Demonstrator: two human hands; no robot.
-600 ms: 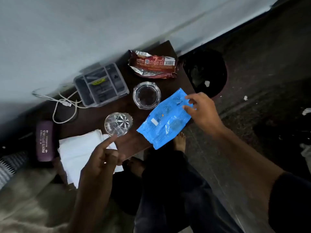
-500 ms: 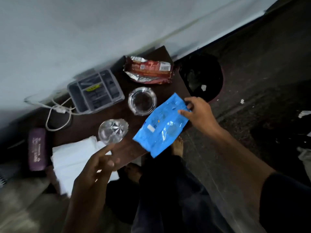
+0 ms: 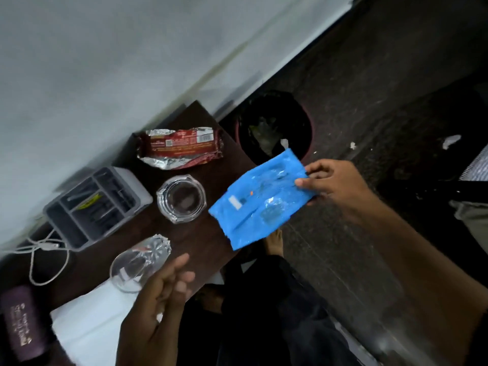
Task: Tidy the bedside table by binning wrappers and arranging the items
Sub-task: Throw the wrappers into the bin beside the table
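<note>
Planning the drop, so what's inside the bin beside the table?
The bin is dark inside; a small white scrap and pale crumpled litter show in it. The blue wrapper, held by the right hand, covers its near rim. How deep it goes can't be seen.

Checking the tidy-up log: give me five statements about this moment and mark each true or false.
1. The right hand pinches the blue wrapper. True.
2. The red wrapper is in the bin. False: it lies on the table.
3. The left hand grips the glass. False: it holds nothing and its fingers are loose.
4. The ashtray stands between the organizer and the blue wrapper. True.
5. The bin stands on the table. False: it stands on the floor beside the table.
</note>
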